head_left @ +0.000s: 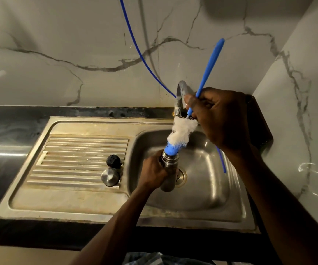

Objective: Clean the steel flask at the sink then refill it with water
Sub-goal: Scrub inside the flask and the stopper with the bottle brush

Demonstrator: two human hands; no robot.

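Flask (168,172) is tilting over the sink (202,188) basin, just above the drain, with the left hand (154,174) clenching its body. The right hand (222,119) is gripping the bottle brush (181,131) by its blue handle, its bristle tip entering the flask's mouth. Two caps (110,176) are resting on the sink's drainboard, left of the basin.

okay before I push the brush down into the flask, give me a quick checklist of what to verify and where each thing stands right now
1. Flask held firmly: ok, the left hand is wrapped around its body over the sink.
2. Mouth open: ok, the steel cap and black stopper sit on the drainboard.
3. Brush lined up: ok, its blue tip is at the mouth, white bristles still outside.
4. Grip on the handle: ok, the right hand grips it just above the bristles.
5. Tap running: cannot tell, no stream visible.
6. Soap or water inside the flask: cannot tell.
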